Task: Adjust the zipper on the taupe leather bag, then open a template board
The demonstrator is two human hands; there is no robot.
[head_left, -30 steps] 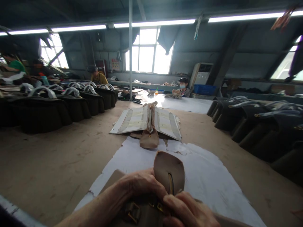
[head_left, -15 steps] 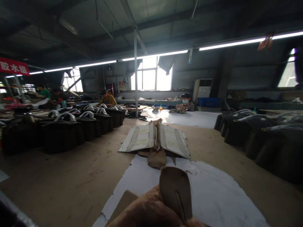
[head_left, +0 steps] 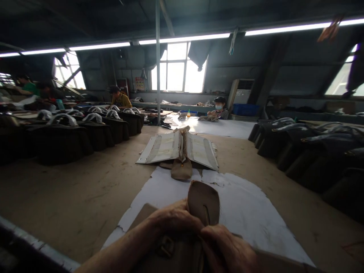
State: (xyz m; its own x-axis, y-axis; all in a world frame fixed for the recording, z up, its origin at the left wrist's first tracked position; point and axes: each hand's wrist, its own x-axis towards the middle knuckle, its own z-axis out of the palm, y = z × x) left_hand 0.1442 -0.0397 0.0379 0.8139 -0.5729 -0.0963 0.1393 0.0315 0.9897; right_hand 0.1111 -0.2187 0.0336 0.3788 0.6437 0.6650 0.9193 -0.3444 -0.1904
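Note:
A brown leather-like flap with rounded corners and a narrow slit stands up in front of me. My left hand is closed around its left edge, thumb and fingers partly hidden. At the lower end of the slit, my right hand pinches the flap, its fingertips close beside the left hand. Below the hands lies a dark brown bag with a small metal buckle; its lower part runs out of view. Beyond is an opened-out bag body with pale panels and another brown flap.
Torn white paper lies under the work on a brown tabletop. Dark bags with wrapped handles line the left, and more dark bags the right. A metal pole rises behind. Co-workers sit at the far tables.
The view has tilted down and shifted slightly right, so everything appears higher in the picture. My right hand and the buckle have come into sight; the left hand keeps its hold on the flap.

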